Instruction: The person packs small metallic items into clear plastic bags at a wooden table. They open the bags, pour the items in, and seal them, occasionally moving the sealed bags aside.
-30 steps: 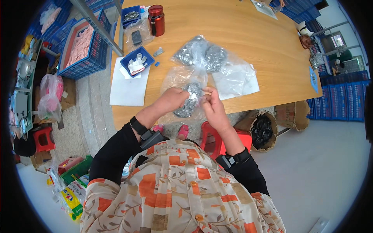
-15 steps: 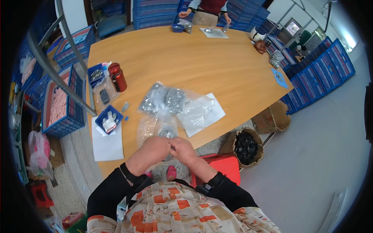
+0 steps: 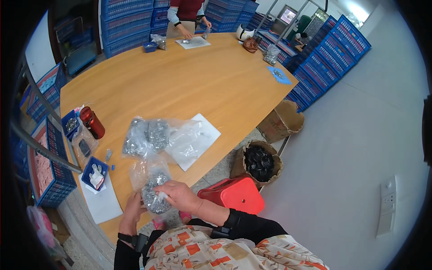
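A clear plastic bag full of small shiny metal parts (image 3: 155,204) is at the table's near edge, between my hands. My right hand (image 3: 182,196) lies across its right side, fingers closed on a gathered bit of the plastic. At the bag's left side my left hand (image 3: 131,208) is curled against it, gripping its edge; its fingertips are partly hidden. Just beyond lie two more filled clear bags (image 3: 158,133) side by side. To their right, a flat clear plastic bag (image 3: 185,139) rests over a white sheet (image 3: 206,130).
On the left stand a blue tray with white gloves (image 3: 96,175), a red flask (image 3: 92,123) and a blue tray of metal parts (image 3: 70,124). A red stool (image 3: 234,195) and a carton of black parts (image 3: 258,164) are at right. Across the table a person (image 3: 186,18) handles small items.
My hands have moved apart from being together over the bag: the left is now at its left side, the right on its right. The whole view has shifted, with the table further left.
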{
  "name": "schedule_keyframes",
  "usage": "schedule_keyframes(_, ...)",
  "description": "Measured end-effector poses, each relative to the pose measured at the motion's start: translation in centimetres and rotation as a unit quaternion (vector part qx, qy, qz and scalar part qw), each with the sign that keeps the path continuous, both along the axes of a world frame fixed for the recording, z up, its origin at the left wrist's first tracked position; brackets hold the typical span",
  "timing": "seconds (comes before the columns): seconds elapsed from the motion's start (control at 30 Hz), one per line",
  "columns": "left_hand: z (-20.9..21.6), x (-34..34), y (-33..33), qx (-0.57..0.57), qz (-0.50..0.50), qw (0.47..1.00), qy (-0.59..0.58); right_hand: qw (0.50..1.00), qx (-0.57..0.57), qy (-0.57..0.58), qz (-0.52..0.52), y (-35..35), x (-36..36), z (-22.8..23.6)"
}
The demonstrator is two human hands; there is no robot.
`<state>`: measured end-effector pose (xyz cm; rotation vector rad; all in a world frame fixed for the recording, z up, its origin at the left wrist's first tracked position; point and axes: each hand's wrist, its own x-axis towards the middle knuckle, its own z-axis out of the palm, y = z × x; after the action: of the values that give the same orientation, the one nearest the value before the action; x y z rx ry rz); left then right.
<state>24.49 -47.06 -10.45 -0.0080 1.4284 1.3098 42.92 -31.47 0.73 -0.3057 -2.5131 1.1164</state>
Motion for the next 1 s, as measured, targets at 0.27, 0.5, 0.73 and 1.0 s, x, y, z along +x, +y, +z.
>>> schedule_keyframes(0.27, -3.9, 0.8, -0.2, 0.08, -0.03, 0.987, -0.136, 0.995, -0.085, 0.0, -0.045, 0.0, 0.4, -0.9)
schedule_keyframes(0.5, -4.3, 1.9, 1.0, 0.084, -0.015, 0.996, -0.005, 0.993, -0.095, -0.025, -0.071, -1.1, 1.5, 2.1)
schedule_keyframes(0.73, 2.4, 3.6, 2.6, 0.059, 0.045, 0.994, -0.08, 0.994, -0.073, -0.027, -0.074, -0.8, 1.7, 1.5)
schedule_keyframes(1.0, -1.3, 1.9, 3.4, 0.103, -0.065, 0.992, -0.016, 0.992, -0.087, -0.032, -0.09, -1.1, 2.3, 1.9)
